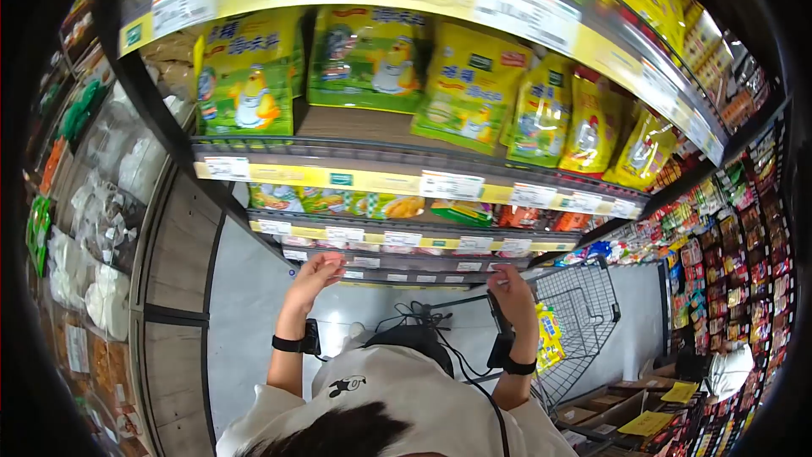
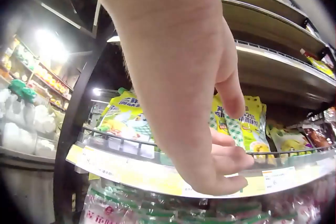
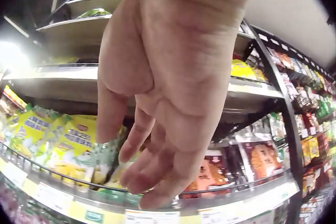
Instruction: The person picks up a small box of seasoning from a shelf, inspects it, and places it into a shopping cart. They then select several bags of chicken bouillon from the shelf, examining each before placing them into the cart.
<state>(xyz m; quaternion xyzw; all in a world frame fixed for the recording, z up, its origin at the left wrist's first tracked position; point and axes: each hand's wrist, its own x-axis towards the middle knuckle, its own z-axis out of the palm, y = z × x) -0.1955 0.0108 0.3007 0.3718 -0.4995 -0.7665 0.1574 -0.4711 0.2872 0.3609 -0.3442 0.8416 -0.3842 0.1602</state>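
Both hands hang in front of the lower shelves, apart from each other. The left hand (image 1: 316, 279) has its fingers loosely bent and nothing in them; in the left wrist view the same hand (image 2: 184, 87) is in front of yellow packets (image 2: 252, 124) on a shelf. My right hand (image 1: 512, 294) is also without any object. In the right wrist view that hand (image 3: 168, 87) has its fingers spread and slightly bent, between yellow packets (image 3: 73, 148) and orange-red packets (image 3: 262, 158). Yellow-green bags (image 1: 245, 85) stand on the shelf above.
A wire shopping cart (image 1: 584, 305) with a yellow packet (image 1: 550, 338) in it stands at the right. Bagged goods (image 1: 106, 220) fill the left side. Cardboard boxes (image 1: 609, 410) lie at the lower right, near a rack of packets (image 1: 736, 279). Dark cables (image 1: 414, 313) hang by the body.
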